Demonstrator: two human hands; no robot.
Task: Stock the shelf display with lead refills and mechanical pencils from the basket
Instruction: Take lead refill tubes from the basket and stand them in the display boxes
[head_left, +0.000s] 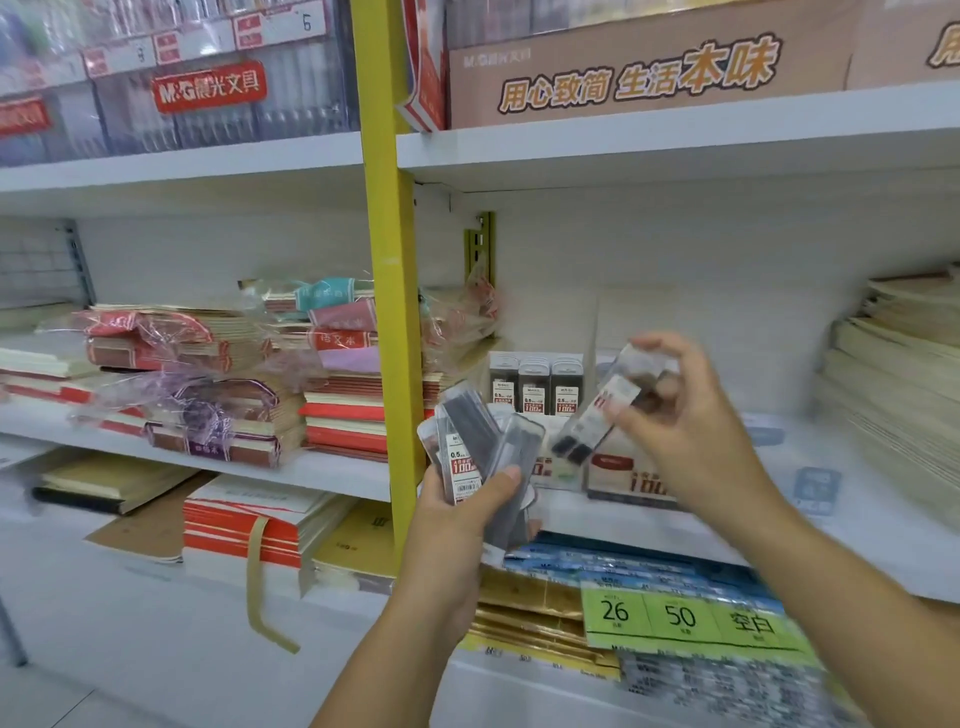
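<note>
Head view: the left hand (460, 527) grips a fan of refills (470, 441). These are flat clear plastic cases with dark leads inside. The thumb is clamped across their white labels and the fingers are curled behind. The front label reads "0.5" and a red "100", with a barcode beneath. The right hand (691, 426) pinches a single pack (610, 402) of the same kind, thumb and fingers closed on its upper end. The pack hangs tilted with its lower end toward the fan, and it is blurred. It has a white label, and dark leads show at the bottom. Both hands are above the front edge of the middle shelf (872, 525), a white board, near its left end.

At that left end, toward the back, a row (535, 387) of dark refill cases stands upright, each marked "0.5" and a red "100". In front of it, a white carton (631, 483) with a red band shows a large "100"; the hands hide the rest. A glossy yellow post (389, 312) stands just to the left. Beyond the post, notebooks (208, 364) lie in flat stacks, some in crinkled clear wrap, and one red cover reads "语文本". Pale paper stacks (893, 374) fill the shelf's right end.

On the top shelf, a brown cardboard box (639, 73) reads "用心致简 生活本味" and, faintly, "M&G". A red sign (208, 88) at upper left reads "M&G 晨光文具". Under the middle shelf's front edge, a green label (685, 618) reads "26", "50", "空白".
</note>
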